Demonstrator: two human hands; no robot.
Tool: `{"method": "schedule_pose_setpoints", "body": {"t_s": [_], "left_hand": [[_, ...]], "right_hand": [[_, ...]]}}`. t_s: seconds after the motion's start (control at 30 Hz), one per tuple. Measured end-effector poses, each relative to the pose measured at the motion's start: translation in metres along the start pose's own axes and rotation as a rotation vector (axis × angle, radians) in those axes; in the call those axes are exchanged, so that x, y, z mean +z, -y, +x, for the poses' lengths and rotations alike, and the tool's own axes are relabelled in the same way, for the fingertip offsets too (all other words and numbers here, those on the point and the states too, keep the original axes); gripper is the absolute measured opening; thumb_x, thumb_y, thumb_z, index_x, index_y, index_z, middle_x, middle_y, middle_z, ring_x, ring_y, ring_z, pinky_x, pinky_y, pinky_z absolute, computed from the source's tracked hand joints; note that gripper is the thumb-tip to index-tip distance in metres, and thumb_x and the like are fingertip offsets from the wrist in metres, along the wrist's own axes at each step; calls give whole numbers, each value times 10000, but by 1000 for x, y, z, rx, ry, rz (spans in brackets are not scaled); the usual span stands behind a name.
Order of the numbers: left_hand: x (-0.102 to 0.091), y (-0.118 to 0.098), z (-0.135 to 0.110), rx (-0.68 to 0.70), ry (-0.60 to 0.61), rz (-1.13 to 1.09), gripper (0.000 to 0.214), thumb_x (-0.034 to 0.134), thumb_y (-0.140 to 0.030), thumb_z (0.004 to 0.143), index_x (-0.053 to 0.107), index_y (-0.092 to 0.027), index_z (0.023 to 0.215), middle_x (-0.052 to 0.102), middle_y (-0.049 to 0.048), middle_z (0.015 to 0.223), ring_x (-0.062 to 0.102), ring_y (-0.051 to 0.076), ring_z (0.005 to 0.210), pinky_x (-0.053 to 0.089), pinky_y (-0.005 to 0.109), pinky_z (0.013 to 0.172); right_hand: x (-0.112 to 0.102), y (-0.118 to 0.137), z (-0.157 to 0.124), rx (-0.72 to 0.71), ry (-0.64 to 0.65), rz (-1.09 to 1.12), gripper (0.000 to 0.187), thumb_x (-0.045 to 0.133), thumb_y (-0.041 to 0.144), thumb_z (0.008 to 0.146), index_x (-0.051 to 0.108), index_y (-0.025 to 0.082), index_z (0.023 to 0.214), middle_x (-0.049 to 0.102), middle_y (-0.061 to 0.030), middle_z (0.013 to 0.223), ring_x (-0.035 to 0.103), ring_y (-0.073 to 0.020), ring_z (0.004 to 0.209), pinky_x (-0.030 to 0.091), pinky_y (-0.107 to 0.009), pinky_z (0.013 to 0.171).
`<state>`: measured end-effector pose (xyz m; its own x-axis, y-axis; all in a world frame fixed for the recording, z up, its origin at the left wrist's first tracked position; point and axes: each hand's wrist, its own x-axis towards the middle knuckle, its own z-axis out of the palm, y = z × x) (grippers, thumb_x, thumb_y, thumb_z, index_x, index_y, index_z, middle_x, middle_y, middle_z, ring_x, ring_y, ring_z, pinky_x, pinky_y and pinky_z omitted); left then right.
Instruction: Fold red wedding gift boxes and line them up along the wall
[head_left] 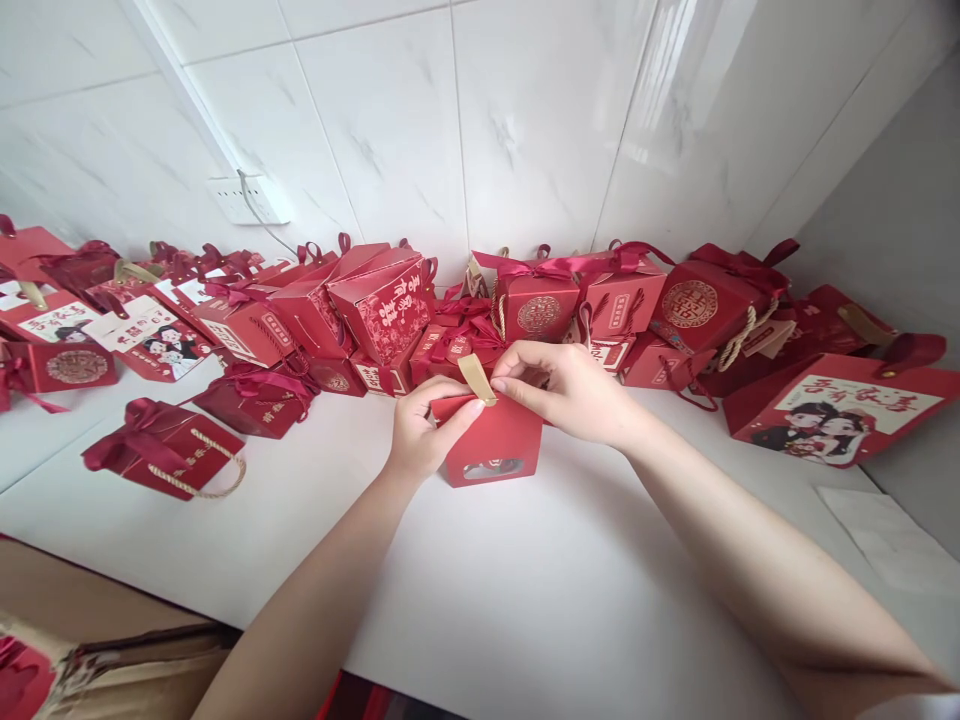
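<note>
A red gift box [495, 440] with an oval window low on its front stands upright on the white table, between my two hands. A gold ribbon loop [474, 378] rises from its top edge. My left hand [429, 422] grips the box's upper left side, with the thumb pressed on the front near the base of the ribbon. At the top right, my right hand [566, 390] has its thumb and fingers pinched together beside the ribbon. What sits between those right fingertips is too small to make out.
Many red gift boxes [381, 300] with ribbons line the tiled wall. A box with a rope handle [169, 450] stands at left, a large picture box [832, 410] at right. A white sheet [892, 535] lies at the right edge. An open carton [142, 670] is at lower left.
</note>
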<state>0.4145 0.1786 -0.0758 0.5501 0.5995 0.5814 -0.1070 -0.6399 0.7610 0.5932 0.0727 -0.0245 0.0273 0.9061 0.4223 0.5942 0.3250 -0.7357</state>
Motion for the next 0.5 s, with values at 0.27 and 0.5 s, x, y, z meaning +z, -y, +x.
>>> {"method": "schedule_pose_setpoints", "body": {"t_s": [0.27, 0.5], "left_hand": [[3, -13, -4, 127, -83, 187, 123, 730, -167, 807, 687, -182, 693, 680, 0, 708, 620, 120, 657, 506, 245, 638], [2, -11, -3, 167, -76, 231, 123, 686, -199, 850, 687, -184, 728, 683, 7, 724, 622, 127, 672, 500, 253, 644]], "right_hand": [[-5, 9, -4, -94, 95, -143, 100, 571, 136, 903, 652, 196, 906, 663, 22, 845, 544, -118, 682, 398, -245, 624], [3, 4, -2, -118, 29, -126, 61, 638, 147, 896, 617, 188, 856, 677, -6, 848, 599, -148, 740, 434, -258, 665]]}}
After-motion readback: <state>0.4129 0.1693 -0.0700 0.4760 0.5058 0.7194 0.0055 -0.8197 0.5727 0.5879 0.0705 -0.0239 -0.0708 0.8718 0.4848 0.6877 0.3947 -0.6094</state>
